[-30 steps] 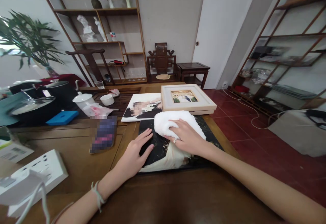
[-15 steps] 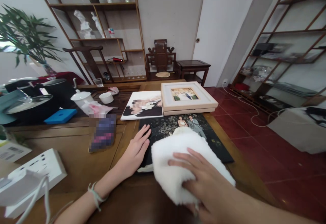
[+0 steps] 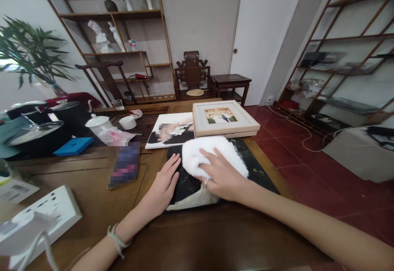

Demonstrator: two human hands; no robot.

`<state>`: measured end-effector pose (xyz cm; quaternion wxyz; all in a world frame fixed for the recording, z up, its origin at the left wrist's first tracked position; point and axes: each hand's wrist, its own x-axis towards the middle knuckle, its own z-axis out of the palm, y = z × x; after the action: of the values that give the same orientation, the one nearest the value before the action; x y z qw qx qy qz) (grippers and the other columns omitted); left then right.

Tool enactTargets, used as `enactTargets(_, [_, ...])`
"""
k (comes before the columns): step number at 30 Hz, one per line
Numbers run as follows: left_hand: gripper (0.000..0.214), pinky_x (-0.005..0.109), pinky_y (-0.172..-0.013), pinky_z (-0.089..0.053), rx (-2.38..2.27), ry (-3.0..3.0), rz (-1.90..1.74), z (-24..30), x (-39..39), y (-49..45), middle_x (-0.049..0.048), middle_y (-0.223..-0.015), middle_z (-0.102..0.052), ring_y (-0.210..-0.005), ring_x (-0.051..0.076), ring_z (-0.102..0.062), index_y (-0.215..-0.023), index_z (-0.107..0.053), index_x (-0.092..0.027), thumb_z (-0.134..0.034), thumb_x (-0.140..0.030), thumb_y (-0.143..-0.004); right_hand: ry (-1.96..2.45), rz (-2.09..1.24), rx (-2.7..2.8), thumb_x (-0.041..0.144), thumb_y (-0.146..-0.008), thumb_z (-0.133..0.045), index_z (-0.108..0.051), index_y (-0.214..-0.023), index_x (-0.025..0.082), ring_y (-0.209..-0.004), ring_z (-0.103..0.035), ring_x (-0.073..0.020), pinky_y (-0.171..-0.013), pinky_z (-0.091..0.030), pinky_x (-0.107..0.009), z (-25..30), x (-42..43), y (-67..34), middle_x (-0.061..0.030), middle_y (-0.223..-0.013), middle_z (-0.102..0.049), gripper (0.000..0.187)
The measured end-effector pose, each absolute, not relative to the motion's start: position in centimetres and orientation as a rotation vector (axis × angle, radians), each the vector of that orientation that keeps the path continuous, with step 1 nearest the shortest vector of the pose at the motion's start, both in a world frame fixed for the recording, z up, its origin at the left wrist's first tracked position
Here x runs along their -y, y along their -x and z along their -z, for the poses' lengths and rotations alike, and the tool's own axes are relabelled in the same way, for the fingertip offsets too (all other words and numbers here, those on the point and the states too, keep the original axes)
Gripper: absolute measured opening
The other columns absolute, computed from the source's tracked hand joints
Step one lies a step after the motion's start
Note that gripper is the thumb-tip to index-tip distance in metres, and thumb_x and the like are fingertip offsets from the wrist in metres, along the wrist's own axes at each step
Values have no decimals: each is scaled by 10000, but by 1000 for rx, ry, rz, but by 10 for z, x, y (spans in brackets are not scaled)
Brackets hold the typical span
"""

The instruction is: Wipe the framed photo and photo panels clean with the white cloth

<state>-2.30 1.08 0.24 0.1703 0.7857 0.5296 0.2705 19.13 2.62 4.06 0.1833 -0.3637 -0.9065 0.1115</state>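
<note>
A dark photo panel (image 3: 261, 176) lies flat on the wooden table in front of me. My left hand (image 3: 165, 180) rests along the panel's left edge, palm down with the fingers stretched out. Over the panel's upper part lies a thick, fluffy white towel (image 3: 231, 152). My right hand (image 3: 222, 176) holds the towel from above and presses it against the panel, fingers sunk into the pile. The couple in the print is covered by the towel. A strip of pale dress shows along the panel's near edge.
Behind the panel lie a white-edged photo print (image 3: 154, 133) and stacked pale wooden frames (image 3: 226, 129). On the left are a white power strip (image 3: 66, 205), a purple packet (image 3: 127, 160), a blue box (image 3: 74, 145), a white teapot (image 3: 97, 123) and a lidded pan (image 3: 37, 139).
My right hand has pushed the towel away from me, from the panel's near right part to its far part. The couple is now covered and the near edge exposed. My left hand stays put.
</note>
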Motion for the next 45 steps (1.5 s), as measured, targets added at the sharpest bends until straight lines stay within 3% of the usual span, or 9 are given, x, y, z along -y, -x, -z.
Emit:
enactTargets(7, [429, 495, -1096, -218, -1525, -2257, -754, -2, -11, 23, 74, -1463, -340, -1359, 232, -264, -1335, -418, -204, -305, -305, -934, 869, -508, 2809, 220, -716, -545, -670, -908, 180, -1355, -165, -350, -1067, -41, -621, -45, 51, -222, -72, -1430, -379, 233])
enactTargets(13, [424, 495, -1090, -231, -1503, -2269, -776, -2, -11, 23, 76, -1455, -355, -1362, 231, -257, -1332, -419, -210, -312, -301, -932, 1038, -431, 2613, 146, -775, -490, -607, -1094, 194, -1335, -271, -256, -1097, -135, -525, -46, 33, -236, -95, -1369, -461, 344])
enactTargets(16, [442, 486, -1092, -236, -1515, -2248, -783, -4, -10, 21, 85, -1457, -350, -1361, 233, -259, -1350, -391, -197, -315, -316, -931, 1109, -340, 2550, 212, -858, -462, -637, -1007, 167, -1311, -316, -273, -1073, -180, -536, -44, 3, -226, -152, -1299, -518, 234])
enactTargets(19, [484, 430, -1109, -224, -1503, -2193, -851, -10, -7, 19, 89, -1467, -330, -1360, 218, -265, -1389, -321, -174, -317, -338, -933, 1093, -322, 2554, 267, -894, -447, -621, -1056, 176, -1300, -331, -287, -1043, -214, -563, -45, -25, -204, -155, -1239, -561, 255])
enactTargets(27, [518, 387, -1133, -159, -1344, -1990, -1155, -14, -3, 21, 62, -1490, -278, -1367, 205, -240, -1421, -232, -184, -265, -404, -952, 833, -281, 2709, 224, -852, -491, -623, -1079, 152, -1309, -293, -321, -1010, -198, -614, -53, -41, -166, -169, -1279, -532, 272])
enactTargets(33, [575, 412, -1136, -119, -1430, -1968, -1016, -12, -1, 19, 61, -1500, -257, -1381, 215, -197, -1418, -254, -172, -174, -479, -938, 691, -387, 2816, 234, -777, -561, -644, -1037, 166, -1337, -228, -329, -1045, -94, -634, -52, 15, -187, -112, -1383, -443, 281])
enactTargets(37, [568, 461, -1125, -124, -1543, -2012, -849, -11, -2, 17, 73, -1503, -247, -1387, 227, -176, -1412, -276, -174, -186, -468, -935, 606, -475, 2825, 299, -788, -553, -651, -1031, 177, -1330, -249, -337, -1042, -118, -648, -45, 49, -206, -106, -1379, -449, 289])
enactTargets(41, [509, 484, -1111, -168, -1577, -2143, -723, -8, -5, 16, 85, -1472, -318, -1384, 227, -188, -1355, -382, -160, -254, -412, -932, 808, -540, 2709, 202, -742, -550, -604, -1131, 180, -1314, -308, -291, -1081, -139, -580, -44, 53, -233, -104, -1353, -480, 393])
enactTargets(45, [466, 476, -1101, -215, -1549, -2258, -679, -7, -7, 17, 92, -1474, -312, -1385, 231, -177, -1343, -401, -145, -301, -340, -931, 1090, -424, 2586, 183, -815, -502, -643, -935, 154, -1315, -316, -259, -1103, -169, -507, -49, 25, -266, -146, -1377, -440, 188])
